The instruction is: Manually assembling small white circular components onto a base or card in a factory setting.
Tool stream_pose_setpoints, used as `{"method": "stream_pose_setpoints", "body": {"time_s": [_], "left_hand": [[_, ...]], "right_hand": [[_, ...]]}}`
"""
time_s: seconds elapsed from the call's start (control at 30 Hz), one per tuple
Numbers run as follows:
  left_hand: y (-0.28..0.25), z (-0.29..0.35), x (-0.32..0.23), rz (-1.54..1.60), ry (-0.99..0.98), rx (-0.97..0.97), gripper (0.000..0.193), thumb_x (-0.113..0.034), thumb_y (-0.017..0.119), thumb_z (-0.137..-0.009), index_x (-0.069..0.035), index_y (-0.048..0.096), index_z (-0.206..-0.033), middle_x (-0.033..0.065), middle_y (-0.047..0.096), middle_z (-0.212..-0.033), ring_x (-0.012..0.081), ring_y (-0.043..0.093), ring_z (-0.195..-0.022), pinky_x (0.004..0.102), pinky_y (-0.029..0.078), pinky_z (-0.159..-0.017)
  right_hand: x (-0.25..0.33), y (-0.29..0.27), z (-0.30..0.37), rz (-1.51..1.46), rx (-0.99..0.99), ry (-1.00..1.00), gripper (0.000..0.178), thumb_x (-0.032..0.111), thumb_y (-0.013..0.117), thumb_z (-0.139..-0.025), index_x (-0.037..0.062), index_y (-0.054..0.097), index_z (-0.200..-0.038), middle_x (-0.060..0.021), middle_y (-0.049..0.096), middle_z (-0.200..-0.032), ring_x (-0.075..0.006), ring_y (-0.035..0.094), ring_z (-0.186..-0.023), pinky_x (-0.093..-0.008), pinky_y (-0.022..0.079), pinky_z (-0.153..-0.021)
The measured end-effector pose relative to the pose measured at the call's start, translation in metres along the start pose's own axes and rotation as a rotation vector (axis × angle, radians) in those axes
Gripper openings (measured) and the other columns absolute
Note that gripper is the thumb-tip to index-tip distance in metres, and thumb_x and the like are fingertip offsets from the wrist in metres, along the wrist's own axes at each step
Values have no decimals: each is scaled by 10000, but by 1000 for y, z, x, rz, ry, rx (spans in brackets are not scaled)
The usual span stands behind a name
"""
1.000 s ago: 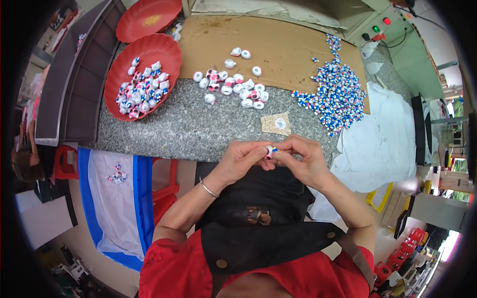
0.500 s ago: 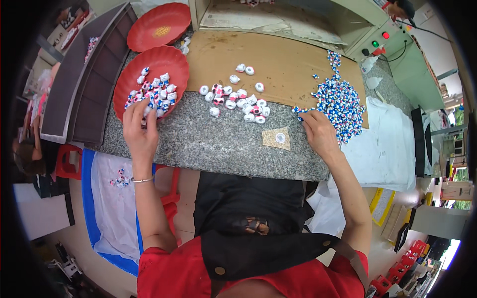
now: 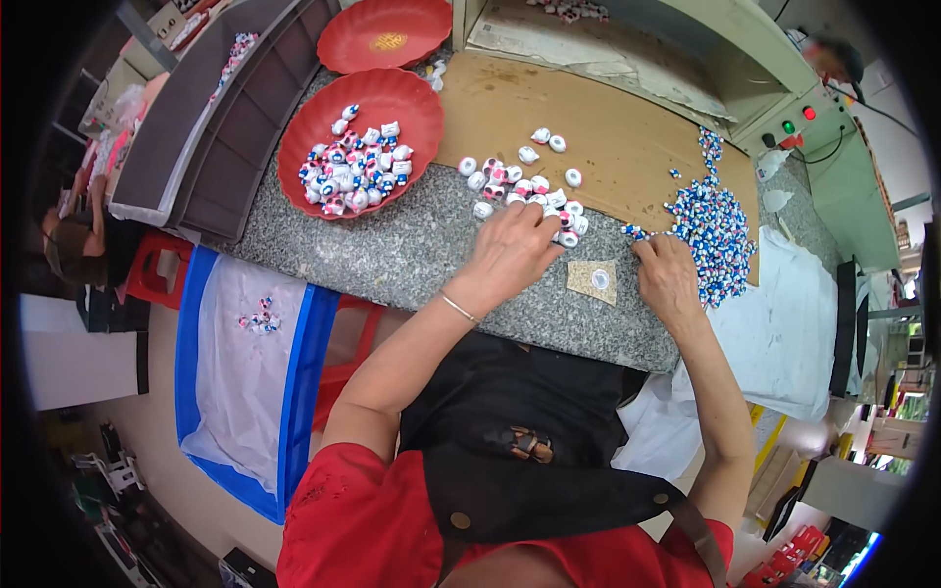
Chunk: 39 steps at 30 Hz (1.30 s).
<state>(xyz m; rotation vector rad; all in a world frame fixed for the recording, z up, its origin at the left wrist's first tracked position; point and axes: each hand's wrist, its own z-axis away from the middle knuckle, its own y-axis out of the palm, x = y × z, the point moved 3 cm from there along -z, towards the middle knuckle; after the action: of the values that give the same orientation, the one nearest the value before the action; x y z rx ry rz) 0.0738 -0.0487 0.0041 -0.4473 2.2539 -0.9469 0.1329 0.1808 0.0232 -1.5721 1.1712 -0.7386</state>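
My left hand is over the near side of a loose group of white-and-pink figurine heads, its fingers curled down among them. Whatever lies under its fingertips is hidden. To the right, my right hand has thumb and forefinger pinched together at a few small blue-and-white pieces. These lie at the left edge of a big heap of blue-and-white figurine bodies. Between the hands, a speckled beige patch with a round pale spot lies on the granite counter.
At the left, a scalloped red bowl holds several white, blue and pink figurines. Another red bowl sits behind it, beside a dark grey crate. Cardboard covers the back of the counter, before a pale green cabinet. A blue-rimmed bin stands below.
My left hand has left the red bowl and moved right to the white-and-pink heads. My right hand stays beside the blue-and-white heap. The whole view has shifted.
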Motion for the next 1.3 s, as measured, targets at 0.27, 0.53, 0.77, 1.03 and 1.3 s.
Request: {"method": "stream_pose_setpoints", "body": {"time_s": [0.27,0.53,0.77,1.03,1.3], "left_hand": [[1,4,13,259,-223,82,168,-66,707,-800,-39,627,-945,63,586,-914,194,607,-829,332,521,-681],[0,54,6,1467,-609,97,261,101,623,-839,-5,660,-1074,55,553,-1180,118,557,-1050,245,469,-881],[-16,61,-11,1687,-776,173,300,23,608,-902,-4,596,-1201,83,607,-1165,135,608,-1011,280,510,-891],[-6,68,-9,1612,-696,206,298,42,620,-891,1,606,-1186,69,604,-1154,131,613,-1015,262,511,-890],[-7,71,-9,1611,-657,185,337,67,647,-866,11,597,-1195,43,604,-1119,119,609,-1017,246,503,-898]], "right_hand": [[12,-19,44,-754,289,546,184,-20,604,-828,15,668,-997,-86,613,-907,-195,610,-815,-314,488,-731],[20,-16,48,-591,193,338,132,-16,655,-820,-11,678,-950,-161,641,-928,-341,641,-866,-381,517,-735],[31,-8,46,-438,66,234,121,-17,647,-823,6,637,-942,-150,599,-921,-351,627,-841,-413,511,-714],[22,-15,47,-320,284,203,161,-27,654,-809,8,655,-966,-143,618,-946,-340,651,-801,-412,531,-668],[24,-15,43,-482,253,318,186,-12,691,-798,-1,675,-983,-149,655,-888,-322,657,-801,-374,533,-663]]}}
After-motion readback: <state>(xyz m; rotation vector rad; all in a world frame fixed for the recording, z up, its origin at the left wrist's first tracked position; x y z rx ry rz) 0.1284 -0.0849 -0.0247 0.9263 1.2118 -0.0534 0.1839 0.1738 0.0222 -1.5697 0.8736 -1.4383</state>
